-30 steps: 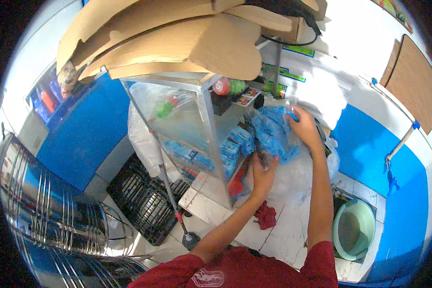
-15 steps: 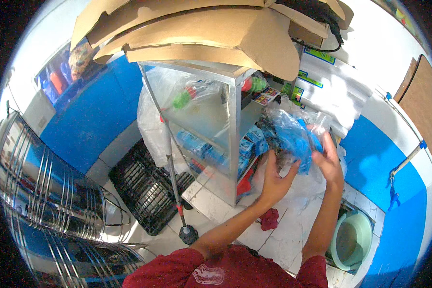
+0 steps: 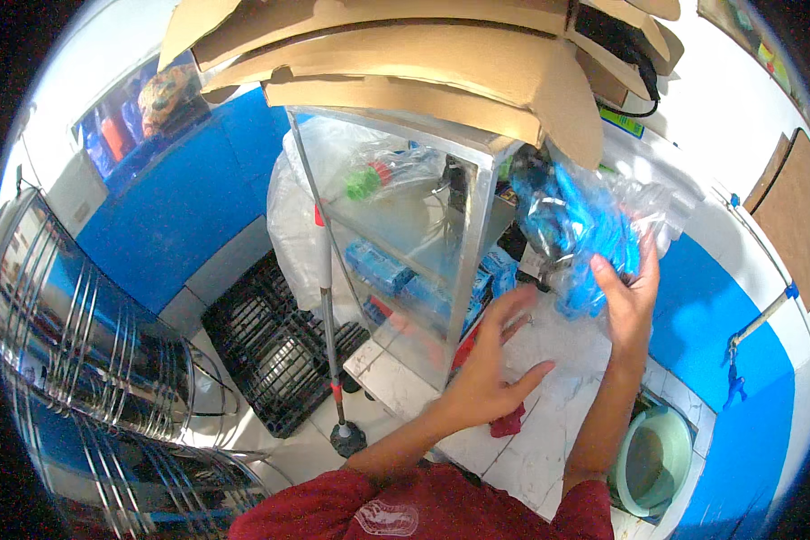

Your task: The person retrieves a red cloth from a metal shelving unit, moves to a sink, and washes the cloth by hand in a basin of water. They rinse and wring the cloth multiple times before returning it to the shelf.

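Note:
My right hand (image 3: pixel 632 301) is closed on a clear plastic bag (image 3: pixel 578 238) with bright blue and some dark contents that I cannot make out. It holds the bag up beside the metal-framed glass cabinet (image 3: pixel 473 261). My left hand (image 3: pixel 490 373) is empty, its fingers apart, at the cabinet's right-hand opening. Blue packs (image 3: pixel 498 270) lie low inside the cabinet, near the left fingertips. Under the left hand, a dark red cloth (image 3: pixel 508 421) rests on the white tiled surface, partly hidden.
Cardboard sheets (image 3: pixel 405 67) cover the cabinet top. A mop-like pole (image 3: pixel 328 315) leans in front, beside a black plastic crate (image 3: pixel 274 346). Large shiny metal containers (image 3: pixel 99 315) stand at left. A pale green basin (image 3: pixel 654 454) sits at lower right, below a wall tap (image 3: pixel 765 319).
My left hand has come off the plastic bag and moved down and left, its fingers spreading. My right hand has shifted slightly right with the bag.

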